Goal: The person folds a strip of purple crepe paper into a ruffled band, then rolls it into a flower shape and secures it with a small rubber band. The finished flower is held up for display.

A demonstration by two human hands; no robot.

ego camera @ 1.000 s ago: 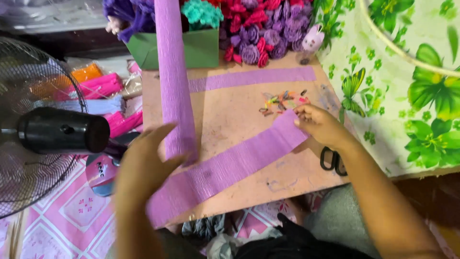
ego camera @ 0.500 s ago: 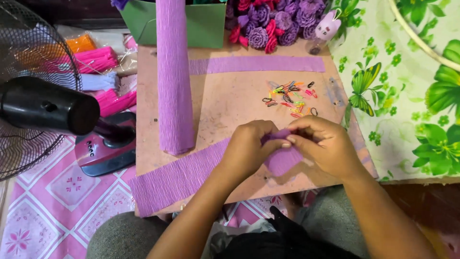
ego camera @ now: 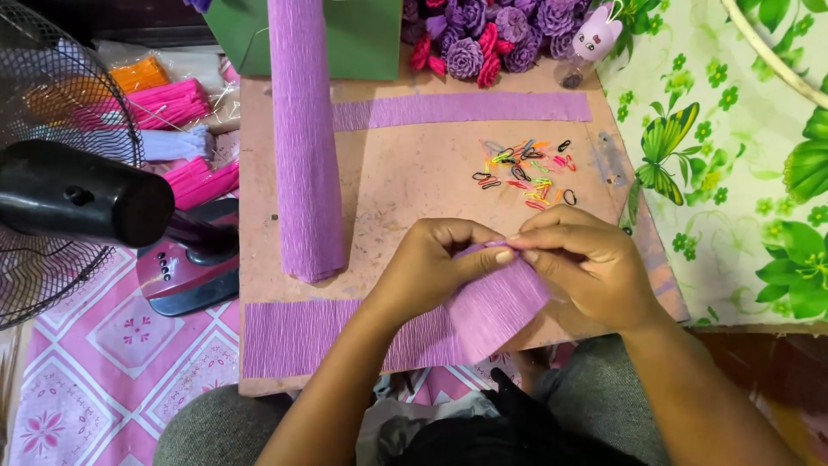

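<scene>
- Head view, looking down. Both hands meet over the near edge of a brown board tabletop (ego camera: 414, 185).
- Left hand (ego camera: 431, 267): fingers curled, thumb and forefinger closed on the top edge of a purple crepe paper strip (ego camera: 345, 332). Pinching, not spread.
- Right hand (ego camera: 586, 267): fingertips closed on the same edge of the strip, touching the left hand's fingertips. Both hands pinch the paper at one spot.
- The strip lies flat along the near edge of the tabletop from the left side; its right end is lifted and gathered up between the hands, fanning out below them.
- A roll of purple crepe paper (ego camera: 306, 138) lies lengthwise on the left part of the tabletop, running from the far edge towards the near strip; its lower end stops short of the strip.
- A second flat purple strip (ego camera: 466, 110) lies across the far part of the tabletop, right of the roll.
- Scatter of small coloured clips (ego camera: 526, 168) sits between the far strip and the hands, apart from both.
- Far edge: purple and red paper flowers (ego camera: 483, 39), a green box (ego camera: 362, 39), a small pale rabbit-shaped bottle (ego camera: 591, 43).
- Left of the tabletop: black fan (ego camera: 78, 194) with wire guard on a maroon base; bundles of pink and orange sticks (ego camera: 172, 103) behind it.
- Right: cloth with green leaf and butterfly print (ego camera: 742, 173).
</scene>
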